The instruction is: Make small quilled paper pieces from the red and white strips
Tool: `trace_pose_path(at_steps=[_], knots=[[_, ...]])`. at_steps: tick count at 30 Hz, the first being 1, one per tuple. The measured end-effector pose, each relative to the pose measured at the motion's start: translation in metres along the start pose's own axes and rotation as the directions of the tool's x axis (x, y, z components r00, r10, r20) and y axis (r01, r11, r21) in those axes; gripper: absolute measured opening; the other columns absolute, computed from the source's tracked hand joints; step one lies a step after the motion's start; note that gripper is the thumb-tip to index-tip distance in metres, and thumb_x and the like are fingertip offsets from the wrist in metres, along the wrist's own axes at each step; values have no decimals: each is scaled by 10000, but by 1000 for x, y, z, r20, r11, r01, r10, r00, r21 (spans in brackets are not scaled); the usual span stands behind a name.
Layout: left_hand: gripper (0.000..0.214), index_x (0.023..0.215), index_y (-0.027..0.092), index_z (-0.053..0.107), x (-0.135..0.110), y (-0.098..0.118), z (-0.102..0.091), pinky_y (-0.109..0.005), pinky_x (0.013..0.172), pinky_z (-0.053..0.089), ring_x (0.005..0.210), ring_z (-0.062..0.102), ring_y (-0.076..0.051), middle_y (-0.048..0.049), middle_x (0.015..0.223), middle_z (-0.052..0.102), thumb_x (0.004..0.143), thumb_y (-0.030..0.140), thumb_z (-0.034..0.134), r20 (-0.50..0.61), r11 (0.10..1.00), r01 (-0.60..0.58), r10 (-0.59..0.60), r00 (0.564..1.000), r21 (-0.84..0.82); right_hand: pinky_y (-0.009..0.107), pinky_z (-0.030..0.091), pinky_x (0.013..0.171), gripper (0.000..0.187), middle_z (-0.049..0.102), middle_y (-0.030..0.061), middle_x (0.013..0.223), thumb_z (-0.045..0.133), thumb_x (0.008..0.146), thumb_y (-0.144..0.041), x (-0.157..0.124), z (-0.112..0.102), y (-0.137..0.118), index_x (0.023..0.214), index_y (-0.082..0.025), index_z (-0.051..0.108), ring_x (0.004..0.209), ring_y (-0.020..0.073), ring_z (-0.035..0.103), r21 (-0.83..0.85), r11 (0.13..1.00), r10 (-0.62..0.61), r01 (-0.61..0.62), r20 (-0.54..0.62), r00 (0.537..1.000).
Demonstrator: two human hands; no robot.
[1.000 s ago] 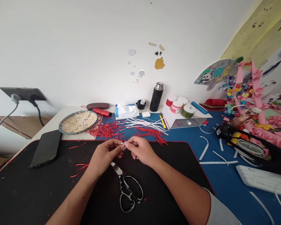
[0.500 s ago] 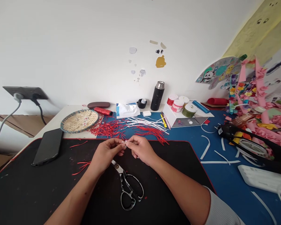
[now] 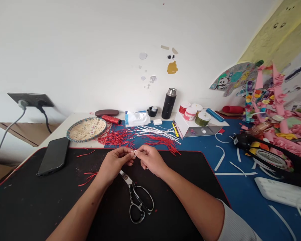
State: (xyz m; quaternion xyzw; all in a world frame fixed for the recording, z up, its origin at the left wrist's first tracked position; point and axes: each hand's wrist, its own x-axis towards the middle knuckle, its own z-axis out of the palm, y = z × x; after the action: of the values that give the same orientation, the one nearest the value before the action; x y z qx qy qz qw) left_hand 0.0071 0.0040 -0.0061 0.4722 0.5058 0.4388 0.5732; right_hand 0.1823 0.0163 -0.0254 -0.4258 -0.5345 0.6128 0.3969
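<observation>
Above the black mat [image 3: 185, 194], my left hand [image 3: 116, 164] and my right hand [image 3: 150, 161] meet fingertip to fingertip. Both pinch a small piece of looped white cord [image 3: 133, 153], whose exact shape is mostly covered by the fingers. A pair of scissors [image 3: 137, 201] with worn black-and-silver handles lies on the mat below the hands, its blade tips hidden under my left hand. Just beyond the hands lie cut red cords [image 3: 117, 138], more red cords [image 3: 165, 144] and a bundle of white cords [image 3: 158, 132]. Some red strands [image 3: 90, 177] rest left of my left wrist.
At left are a phone [image 3: 54, 155] and a woven basket [image 3: 86, 130]. A red thread spool [image 3: 111, 119], tissue pack [image 3: 137, 118], black bottle [image 3: 169, 103] and ribbon rolls [image 3: 190, 113] line the wall. White strips [image 3: 235, 173], a white keyboard [image 3: 282, 194] and pink paper flowers [image 3: 281, 97] are at right.
Both hands stay almost in place, still pinching the white cord. The view has shifted very slightly; nothing else has visibly moved.
</observation>
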Motion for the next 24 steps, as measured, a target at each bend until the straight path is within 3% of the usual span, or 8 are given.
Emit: trace_pose_path(at_steps=[8,12,24], knots=[[369,891,189,819,-3,1,-7,-250,662,560,693,685,-156,-37,807,772,658,445,948,94,994,55,-46,995,-97,215,305,389,346,498,-102,439,698,884,-529,-2,-4,-3,885,-198,600,357,95,420,25,1000,-12,11,57,998],[417,913,184,812,-4,2,-8,-256,663,564,697,690,-162,-48,812,777,641,463,961,80,990,60,-49,996,-131,216,297,392,373,484,-110,446,713,865,-548,-2,-6,-4,892,-195,596,363,93,425,45,999,-3,1,40,999],[408,854,182,767,-2,3,-8,-267,640,538,651,653,-156,-26,759,736,681,524,908,89,999,11,-7,996,-36,211,300,387,374,505,-96,467,693,868,-555,-3,-6,-5,882,-189,620,368,88,422,4,1000,-7,7,70,997]])
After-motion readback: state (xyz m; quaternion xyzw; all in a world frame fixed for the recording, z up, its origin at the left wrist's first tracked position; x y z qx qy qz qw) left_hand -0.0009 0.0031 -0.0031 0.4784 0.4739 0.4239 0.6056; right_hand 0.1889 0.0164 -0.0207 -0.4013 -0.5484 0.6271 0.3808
